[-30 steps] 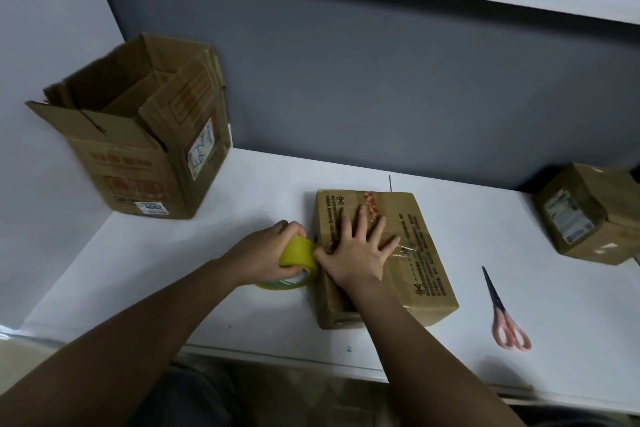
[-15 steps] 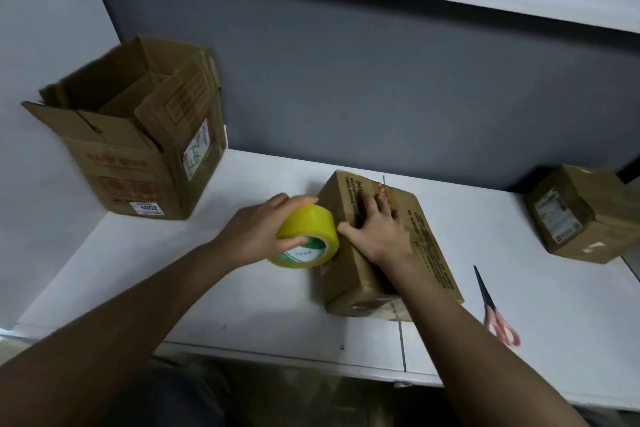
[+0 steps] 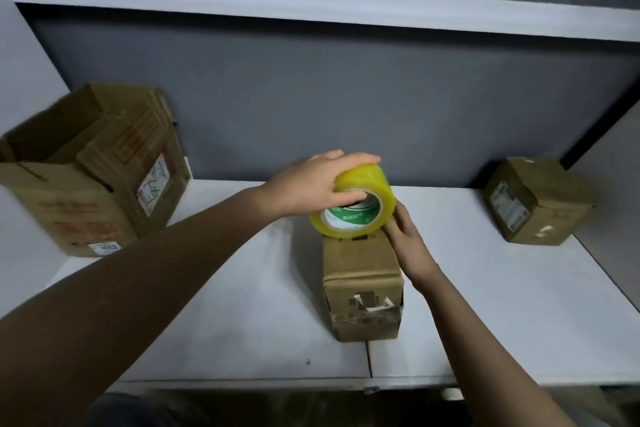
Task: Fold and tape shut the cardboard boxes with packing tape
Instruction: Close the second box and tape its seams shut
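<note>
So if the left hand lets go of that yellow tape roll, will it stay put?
Probably not: the tape roll stands on its round edge atop the small box, so it would likely roll off. It looks stiff and smooth, held by the left hand.

The tape roll [image 3: 353, 206] was bright yellow, with a green and white label inside its core. All three boxes were plain brown cardboard (the big open box [image 3: 93, 177] had faded red print). The table [image 3: 242, 305] was white, the wall [image 3: 311, 87] dark grey.
</note>
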`<state>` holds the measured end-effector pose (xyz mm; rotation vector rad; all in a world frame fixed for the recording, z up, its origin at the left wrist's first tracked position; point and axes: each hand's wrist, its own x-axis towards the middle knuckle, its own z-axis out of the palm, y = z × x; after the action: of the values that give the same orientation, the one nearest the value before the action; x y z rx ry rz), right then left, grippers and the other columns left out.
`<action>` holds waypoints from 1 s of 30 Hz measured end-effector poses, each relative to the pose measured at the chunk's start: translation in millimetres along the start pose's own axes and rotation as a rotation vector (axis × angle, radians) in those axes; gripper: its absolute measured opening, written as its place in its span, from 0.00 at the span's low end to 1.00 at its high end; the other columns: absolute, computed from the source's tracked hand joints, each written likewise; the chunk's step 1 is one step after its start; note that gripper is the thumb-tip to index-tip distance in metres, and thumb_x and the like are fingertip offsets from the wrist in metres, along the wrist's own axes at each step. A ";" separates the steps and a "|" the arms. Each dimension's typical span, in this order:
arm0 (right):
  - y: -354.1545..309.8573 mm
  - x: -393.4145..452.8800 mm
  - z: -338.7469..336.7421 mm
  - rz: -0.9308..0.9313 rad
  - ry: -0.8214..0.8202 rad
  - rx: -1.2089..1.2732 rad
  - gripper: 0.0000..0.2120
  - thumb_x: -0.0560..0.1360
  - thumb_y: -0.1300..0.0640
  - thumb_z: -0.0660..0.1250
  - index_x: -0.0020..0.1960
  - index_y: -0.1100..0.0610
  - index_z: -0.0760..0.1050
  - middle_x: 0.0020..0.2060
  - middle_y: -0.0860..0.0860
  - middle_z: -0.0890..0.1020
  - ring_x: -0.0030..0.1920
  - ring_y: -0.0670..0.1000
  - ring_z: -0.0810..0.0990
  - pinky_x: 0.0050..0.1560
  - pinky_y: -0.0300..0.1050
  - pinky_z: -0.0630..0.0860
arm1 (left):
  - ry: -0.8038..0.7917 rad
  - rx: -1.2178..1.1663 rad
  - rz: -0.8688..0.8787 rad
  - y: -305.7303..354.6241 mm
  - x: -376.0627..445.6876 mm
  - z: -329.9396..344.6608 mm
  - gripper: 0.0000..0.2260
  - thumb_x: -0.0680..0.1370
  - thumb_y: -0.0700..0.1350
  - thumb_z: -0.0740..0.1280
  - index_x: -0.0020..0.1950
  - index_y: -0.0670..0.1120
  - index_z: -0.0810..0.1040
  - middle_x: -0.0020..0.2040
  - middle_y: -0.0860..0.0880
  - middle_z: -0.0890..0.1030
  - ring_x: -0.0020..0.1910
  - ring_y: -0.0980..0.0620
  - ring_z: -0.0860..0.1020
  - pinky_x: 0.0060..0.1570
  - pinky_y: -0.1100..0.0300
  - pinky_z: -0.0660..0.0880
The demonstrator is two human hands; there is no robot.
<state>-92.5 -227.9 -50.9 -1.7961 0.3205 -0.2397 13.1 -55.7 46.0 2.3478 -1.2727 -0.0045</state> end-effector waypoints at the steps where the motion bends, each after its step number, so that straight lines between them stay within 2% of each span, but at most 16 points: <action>1: 0.8 -4.2 -5.9 -0.058 0.017 -0.070 0.19 0.82 0.53 0.59 0.73 0.50 0.66 0.69 0.46 0.71 0.68 0.45 0.70 0.68 0.46 0.68 | 0.002 0.001 0.003 3.3 3.3 2.5 0.25 0.76 0.61 0.64 0.71 0.67 0.61 0.54 0.52 0.73 0.55 0.51 0.74 0.56 0.51 0.73; 2: 1.5 -8.9 -11.2 -0.121 0.007 -0.157 0.19 0.82 0.57 0.59 0.72 0.51 0.66 0.70 0.45 0.70 0.69 0.45 0.68 0.70 0.46 0.66 | 0.007 0.003 0.010 8.1 6.5 4.5 0.24 0.76 0.61 0.64 0.71 0.66 0.62 0.55 0.52 0.73 0.56 0.50 0.74 0.56 0.50 0.73; 4: -0.1 -19.0 -13.6 -0.182 -0.064 -0.289 0.22 0.79 0.63 0.58 0.73 0.53 0.65 0.69 0.44 0.67 0.70 0.44 0.64 0.70 0.36 0.60 | 0.009 0.024 0.016 15.1 11.3 7.1 0.24 0.76 0.61 0.64 0.71 0.66 0.62 0.55 0.52 0.72 0.57 0.50 0.74 0.57 0.50 0.72; 6: -4.6 -31.4 -13.5 -0.151 -0.130 -0.278 0.30 0.73 0.58 0.60 0.75 0.53 0.60 0.68 0.42 0.63 0.68 0.38 0.60 0.66 0.25 0.55 | 0.002 0.065 0.014 20.9 14.9 9.7 0.25 0.76 0.62 0.63 0.71 0.66 0.61 0.55 0.53 0.72 0.57 0.51 0.74 0.56 0.52 0.73; 7: -3.1 -35.7 -14.7 -0.154 -0.149 -0.253 0.34 0.70 0.55 0.61 0.76 0.52 0.58 0.70 0.41 0.61 0.68 0.36 0.59 0.67 0.26 0.55 | 0.001 0.077 0.014 23.1 15.6 10.8 0.25 0.75 0.62 0.63 0.71 0.67 0.61 0.54 0.54 0.72 0.56 0.51 0.74 0.55 0.52 0.73; 10: 6.3 -41.8 -17.8 -0.213 -0.161 -0.365 0.39 0.70 0.44 0.66 0.77 0.44 0.53 0.75 0.37 0.57 0.73 0.38 0.59 0.71 0.39 0.60 | -0.004 0.018 0.008 23.3 16.4 11.4 0.25 0.75 0.62 0.64 0.70 0.67 0.62 0.54 0.54 0.73 0.56 0.51 0.74 0.57 0.51 0.73; 13: 1.5 -47.5 -21.1 -0.263 -0.075 -0.619 0.39 0.71 0.32 0.63 0.77 0.44 0.53 0.74 0.37 0.59 0.71 0.40 0.62 0.68 0.39 0.64 | -0.030 -0.020 0.012 23.6 18.2 9.4 0.25 0.74 0.63 0.64 0.70 0.66 0.63 0.58 0.51 0.74 0.59 0.51 0.74 0.60 0.52 0.71; 15: -3.5 -50.4 -22.2 -0.263 -0.034 -0.732 0.37 0.74 0.33 0.60 0.77 0.45 0.54 0.75 0.40 0.59 0.72 0.43 0.62 0.67 0.41 0.64 | -0.040 0.038 0.020 25.4 19.7 8.5 0.24 0.75 0.64 0.63 0.70 0.67 0.62 0.61 0.51 0.75 0.62 0.50 0.73 0.60 0.53 0.71; 18: -9.9 -50.6 -26.3 -0.178 -0.083 -0.823 0.32 0.78 0.36 0.57 0.78 0.45 0.52 0.76 0.38 0.54 0.72 0.45 0.63 0.63 0.42 0.66 | -0.058 0.202 0.038 30.1 22.0 4.2 0.22 0.76 0.65 0.59 0.70 0.68 0.61 0.62 0.52 0.74 0.62 0.50 0.72 0.55 0.56 0.70; 22: -10.2 -50.5 -30.8 -0.126 -0.102 -0.836 0.31 0.79 0.36 0.53 0.78 0.44 0.49 0.76 0.35 0.48 0.72 0.45 0.65 0.60 0.45 0.72 | -0.140 0.473 0.186 36.7 24.4 -12.7 0.21 0.78 0.64 0.56 0.71 0.64 0.62 0.58 0.49 0.75 0.58 0.48 0.74 0.50 0.58 0.70; 27: -13.6 -50.9 -25.2 -0.110 -0.114 -0.822 0.31 0.79 0.36 0.52 0.78 0.43 0.48 0.76 0.34 0.48 0.70 0.46 0.67 0.58 0.46 0.73 | -0.216 0.672 0.285 45.8 28.7 -20.8 0.21 0.78 0.65 0.54 0.70 0.63 0.63 0.56 0.48 0.76 0.56 0.47 0.76 0.43 0.60 0.67; 30: -10.7 -49.6 -28.6 -0.103 -0.107 -0.826 0.31 0.79 0.36 0.53 0.78 0.43 0.49 0.76 0.34 0.48 0.70 0.46 0.68 0.59 0.46 0.73 | -0.280 0.816 0.353 44.7 28.9 -27.9 0.21 0.79 0.65 0.52 0.71 0.62 0.63 0.57 0.47 0.76 0.55 0.46 0.77 0.44 0.58 0.70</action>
<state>-147.6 -234.6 -33.2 -2.6339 0.2676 -0.0795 0.3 -88.1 94.9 2.7872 -2.1244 0.3773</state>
